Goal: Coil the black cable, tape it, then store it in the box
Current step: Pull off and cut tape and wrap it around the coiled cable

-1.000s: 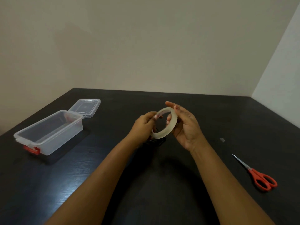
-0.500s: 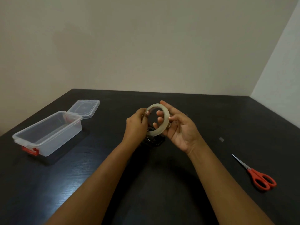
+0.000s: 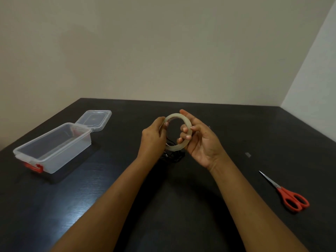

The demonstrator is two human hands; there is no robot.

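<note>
Head view: both hands raised over mid-table, tape (image 3: 175,115) held upright between them. Left hand (image 3: 153,137) pinches the ring's rim at about its 10 o'clock; right hand (image 3: 201,140) has fingers curled through the hole and grips the 3 o'clock side. No free tape end can be made out. Cable (image 3: 172,157) lies on the table (image 3: 181,200) directly under the hands as a dark loose bundle, partly hidden, black on black, so I cannot tell how tidy the coil is. Box (image 3: 69,153) sits at 9 o'clock from the hands, well apart, with its lid (image 3: 94,119) flipped open at the far end and a red latch at the near end. Scissors (image 3: 291,197) lie at 4 o'clock, well apart; a small pale scrap (image 3: 247,154) is at 3 o'clock. Handling, as a judgement: the cable looks thin, light and floppy, and its loops are likely to spring apart if let go. Best hold is probably a pinch across the bundle's middle that gathers every loop, leaving a bare stretch for the tape to wrap. The tape itself is a light, stiff ring, easy to grip by the rim; its sticky, clear end is the fiddly part.
</note>
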